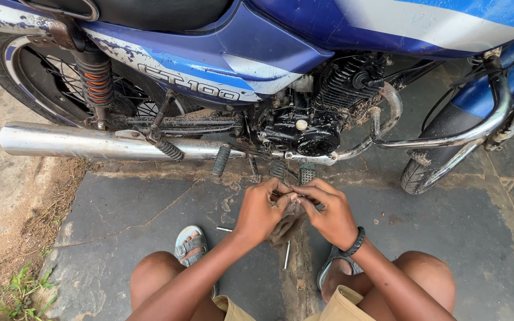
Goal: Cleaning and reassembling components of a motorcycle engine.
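Left hand [258, 211]: fingers curled, pinching a small part together with a brownish rag [285, 227] that hangs below the palms; the part itself is too small and too hidden to identify. Right hand [328, 213]: fingers bent, tips meeting those of the left hand on the same small part, a black bracelet [357, 241] at the wrist. Both hands are held above the dark stone floor [138, 208], between the person's bare knees, just in front of the motorcycle.

Motorcycle [257, 65]: blue and white, standing side-on; black engine [304, 134] directly beyond the hands; chrome exhaust pipe [90, 142] running left; footpegs [221, 159] folded out above the floor.

Floor items: thin metal rod [287, 254] lying below the rag; short metal pin [224, 229] left of the left hand. Grey sandals [190, 244] on the feet.
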